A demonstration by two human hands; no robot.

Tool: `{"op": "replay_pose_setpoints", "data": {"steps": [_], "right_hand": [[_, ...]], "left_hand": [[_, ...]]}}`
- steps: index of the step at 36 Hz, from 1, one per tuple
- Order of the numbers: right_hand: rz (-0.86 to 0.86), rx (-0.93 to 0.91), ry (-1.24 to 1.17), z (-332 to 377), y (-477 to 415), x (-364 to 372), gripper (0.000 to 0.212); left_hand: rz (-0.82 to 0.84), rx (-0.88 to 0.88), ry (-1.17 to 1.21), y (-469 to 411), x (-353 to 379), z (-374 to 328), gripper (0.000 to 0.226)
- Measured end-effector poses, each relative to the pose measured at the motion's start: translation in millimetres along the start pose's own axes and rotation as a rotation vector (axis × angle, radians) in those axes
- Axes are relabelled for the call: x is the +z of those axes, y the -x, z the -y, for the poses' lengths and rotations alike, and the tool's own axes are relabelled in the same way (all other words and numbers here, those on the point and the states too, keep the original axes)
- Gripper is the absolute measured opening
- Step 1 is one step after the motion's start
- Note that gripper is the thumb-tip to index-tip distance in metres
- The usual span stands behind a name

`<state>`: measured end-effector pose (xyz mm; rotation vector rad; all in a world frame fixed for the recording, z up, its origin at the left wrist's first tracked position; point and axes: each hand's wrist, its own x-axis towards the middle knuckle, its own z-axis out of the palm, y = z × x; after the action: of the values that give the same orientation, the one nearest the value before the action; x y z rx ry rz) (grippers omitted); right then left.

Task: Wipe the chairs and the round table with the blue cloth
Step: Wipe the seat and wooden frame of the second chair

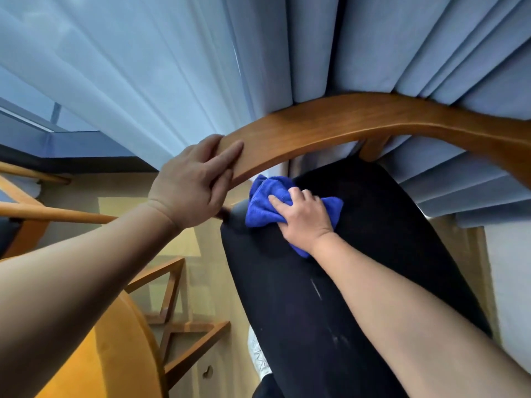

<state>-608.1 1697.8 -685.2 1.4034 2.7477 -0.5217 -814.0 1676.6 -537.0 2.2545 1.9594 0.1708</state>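
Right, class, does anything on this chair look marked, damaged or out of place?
Yes: pale streaks on the dark seat, nearer the camera than the blue cloth, stand out like dust or scuffs.

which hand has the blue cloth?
The right hand, holding the blue cloth bunched on the black seat. The left hand holds no cloth; it grips the curved wooden backrest rail.
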Motion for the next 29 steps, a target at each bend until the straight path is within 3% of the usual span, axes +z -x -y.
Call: {"op": "replay_pose_setpoints", "data": {"steps": [15,29], "right_hand": [[-0.168,0.511,0.004,-109.7,-1.0,-18.3,0.053],[-0.157,0.526,-0.019,-77.3,-2.5,-12.2,0.054]], "left_hand": [[-0.01,-0.015,0.004,1.3,0.7,0.3,0.05],[-0.037,0.02,-0.012,1.0,1.3,2.4,0.052]]}}
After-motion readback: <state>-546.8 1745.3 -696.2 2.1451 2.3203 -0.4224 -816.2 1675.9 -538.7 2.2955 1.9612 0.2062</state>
